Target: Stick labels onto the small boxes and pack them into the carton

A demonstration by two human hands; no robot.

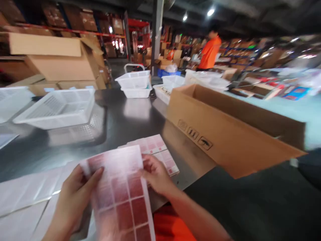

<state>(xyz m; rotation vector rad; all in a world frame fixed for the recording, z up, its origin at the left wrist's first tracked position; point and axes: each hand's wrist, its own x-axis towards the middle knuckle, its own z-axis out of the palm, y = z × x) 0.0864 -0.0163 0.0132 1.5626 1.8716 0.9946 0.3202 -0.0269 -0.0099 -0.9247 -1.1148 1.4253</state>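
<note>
Warehouse racking stacked with brown cartons fills the blurred background, with a person in an orange shirt [210, 50] standing far off among more boxes. Nearer, a dark, glossy metal surface [125, 124] stretches across the view and mirrors what sits on it. A long, open corrugated cardboard box [225, 134], printed with handling symbols on its side, lies along the surface's right edge. On the left rests a shallow white plastic basket [59, 108] with a perforated mesh floor and walls; further back two similar white tubs [135, 83] are stacked one on the other. Flat, pale, shiny sheets [22, 197] lie at the near left corner.

Closest in, a thin sheet of stickers [122, 190], divided into a grid of dark red rectangular labels on a white backing, is held up just above the surface. The left hand [72, 201] grips its left edge, thumb pressed on the front face and fingers curled behind. The right hand [155, 174] pinches the sheet's right edge with closed fingers. Beneath the right hand a second sticker sheet [160, 150] of paler pink squares lies flat on the surface, partly covered.
</note>
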